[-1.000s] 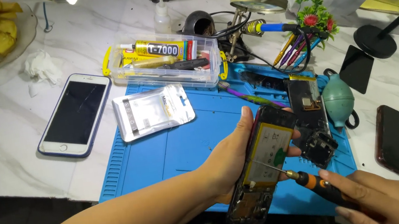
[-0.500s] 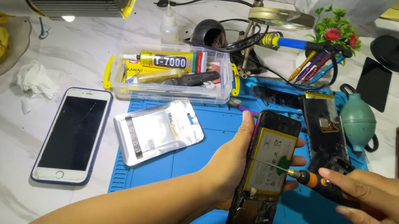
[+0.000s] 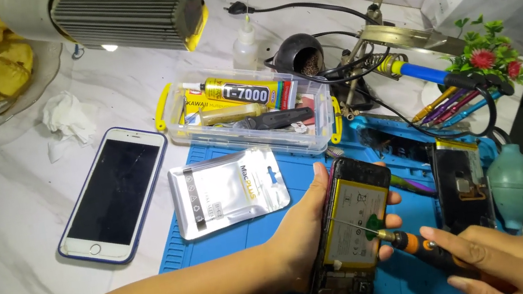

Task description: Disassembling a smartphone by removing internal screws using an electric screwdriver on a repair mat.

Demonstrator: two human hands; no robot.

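Now | left hand (image 3: 306,227) wrapped around opened phone (image 3: 349,238), at 6 o'clock on blue mat (image 3: 234,239) | right hand (image 3: 503,259) closed on orange-collared screwdriver (image 3: 409,242), tip on phone's yellow battery (image 3: 354,223) | white phone (image 3: 114,195) at 9 o'clock.

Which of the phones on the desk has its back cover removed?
The opened phone in the left hand: its yellow-edged battery shows. The white phone lies closed, screen up.
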